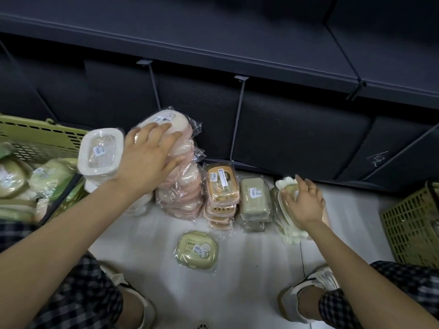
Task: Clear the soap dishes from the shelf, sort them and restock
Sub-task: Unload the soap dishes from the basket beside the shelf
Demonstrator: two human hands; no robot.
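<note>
A tall stack of pink soap dishes (183, 184) in clear wrap stands on the white floor; my left hand (147, 160) rests spread on its top with straight fingers. To its left stands a stack of white dishes (101, 153). Right of the pink stack are an orange stack (221, 188) and a grey-green stack (254, 198). My right hand (304, 200) grips the top of a stack of cream flower-edged dishes (285, 186) at the right. One yellow-green dish (196, 249) lies alone on the floor in front.
A green basket (42, 136) at the left holds several green and beige dishes. Another green basket (413, 222) stands at the right edge. The dark empty shelf (261, 110) runs behind the stacks. My knees and shoes frame the floor below.
</note>
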